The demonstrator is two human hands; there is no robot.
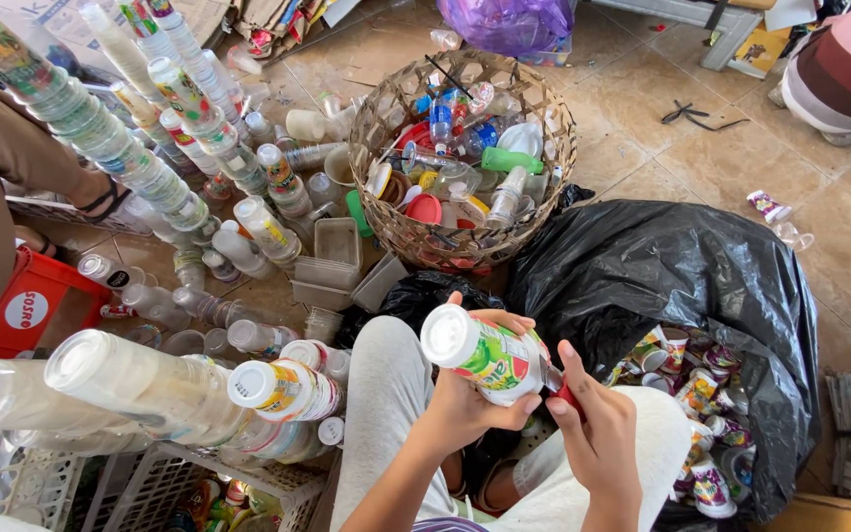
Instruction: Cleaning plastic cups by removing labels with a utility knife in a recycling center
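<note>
Tiled floor (721,148) littered with plastic, woven basket (465,148) at twelve o'clock, black bag (662,276) at three. Left hand (465,399) clasped around a labelled plastic cup (485,357); right hand (598,433), at four o'clock from it, gripping a red-handled blade (558,384) against the label.

Your arms bare, no sleeves in view. Your left grip (465,399) and right grip (598,433) bare too: no gloves, no rings, no watch. Nails short, unpainted. Light grey trousers (386,394) on both your legs, soft knit cloth, plain. Below left grip, at bottom frame edge, strip of striped cloth, purple and white. Between knees, below left grip, dark sandal straps, partly hidden.
</note>
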